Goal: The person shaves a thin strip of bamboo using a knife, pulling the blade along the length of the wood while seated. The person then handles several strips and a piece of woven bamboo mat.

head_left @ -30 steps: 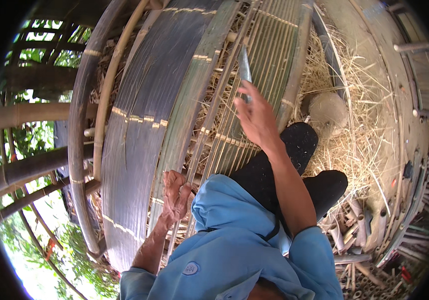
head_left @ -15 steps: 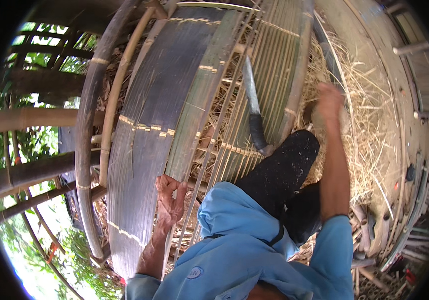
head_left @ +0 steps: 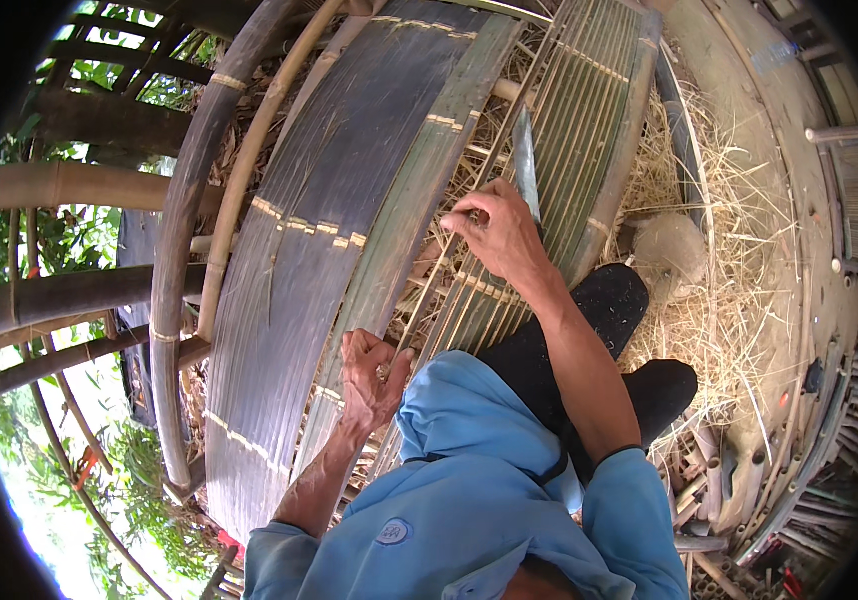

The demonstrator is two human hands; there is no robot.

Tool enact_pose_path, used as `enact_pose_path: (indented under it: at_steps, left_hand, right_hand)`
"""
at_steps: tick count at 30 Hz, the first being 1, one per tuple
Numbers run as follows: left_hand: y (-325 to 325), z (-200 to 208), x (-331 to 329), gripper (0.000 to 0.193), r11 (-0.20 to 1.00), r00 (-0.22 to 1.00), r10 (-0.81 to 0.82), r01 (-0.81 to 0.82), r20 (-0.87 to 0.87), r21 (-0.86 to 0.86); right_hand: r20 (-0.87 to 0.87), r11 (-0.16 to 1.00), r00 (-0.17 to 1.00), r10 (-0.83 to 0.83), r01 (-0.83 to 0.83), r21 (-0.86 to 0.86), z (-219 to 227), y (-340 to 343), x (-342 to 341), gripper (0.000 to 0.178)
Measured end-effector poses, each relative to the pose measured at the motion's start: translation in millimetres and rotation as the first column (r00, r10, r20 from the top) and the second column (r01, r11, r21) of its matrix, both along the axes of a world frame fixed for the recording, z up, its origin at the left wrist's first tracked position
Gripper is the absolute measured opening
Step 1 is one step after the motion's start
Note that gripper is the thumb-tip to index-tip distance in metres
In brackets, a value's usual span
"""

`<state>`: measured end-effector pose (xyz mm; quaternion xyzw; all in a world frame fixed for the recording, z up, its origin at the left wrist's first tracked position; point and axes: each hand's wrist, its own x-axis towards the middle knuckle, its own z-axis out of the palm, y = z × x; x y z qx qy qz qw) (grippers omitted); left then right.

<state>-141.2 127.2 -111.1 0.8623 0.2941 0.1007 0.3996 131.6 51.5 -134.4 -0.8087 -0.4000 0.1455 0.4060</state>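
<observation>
My left hand (head_left: 373,380) is closed over the inner edge of the bamboo bench, near my blue shirt. What its fingers hold, if anything, is hidden. My right hand (head_left: 502,235) hovers above the narrow slats (head_left: 589,120), its thumb and fingers curled together in a pinch. A thin dark strip (head_left: 492,165) runs along the gap beside its fingertips; I cannot tell whether either hand grips it. Just beyond the right hand a long knife lies on the slats, its grey blade (head_left: 525,165) showing and its handle covered by that hand and forearm.
Wide dark bamboo panels (head_left: 349,130) bound with pale lashings fill the left side. Bamboo rails (head_left: 184,220) stand farther left. Dry straw (head_left: 739,270) and a round wooden block (head_left: 671,250) lie on the ground at right. Stacked poles (head_left: 849,450) are at the far right.
My right hand has come left from above the straw to the slats beside the knife, its fingers now pinched. My left hand stays closed, shifted slightly right in the picture.
</observation>
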Motion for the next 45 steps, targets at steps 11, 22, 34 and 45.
enact_pose_path:
  at_steps: [11, 22, 34, 45]
  left_hand:
    - [-6, -17, -8, 0.019, 0.987, 0.992, -0.035, 0.053, -0.118, 0.154]
    - [-53, -19, -32, 0.046, 0.983, 0.963, -0.014, 0.062, -0.269, 0.171]
    - [-135, -62, -131, 0.086, 0.868, 0.685, 0.496, -0.407, -0.534, 0.284]
    - [-106, -112, -233, 0.068, 0.626, 0.373, 0.721, -0.713, -0.585, 0.317]
  right_hand:
    - [-0.051, 0.792, 0.828, -0.559, 0.551, 0.263, 51, -32, 73, 0.027]
    - [-0.199, 1.000, 0.980, 0.028, -0.025, 0.016, -16, -70, 42, 0.022]
    - [-0.089, 0.926, 0.996, -0.006, -0.028, -0.377, -37, -86, 20, 0.086]
    - [-0.335, 0.962, 0.915, -0.223, 0.263, 0.077, -42, -138, -14, 0.064]
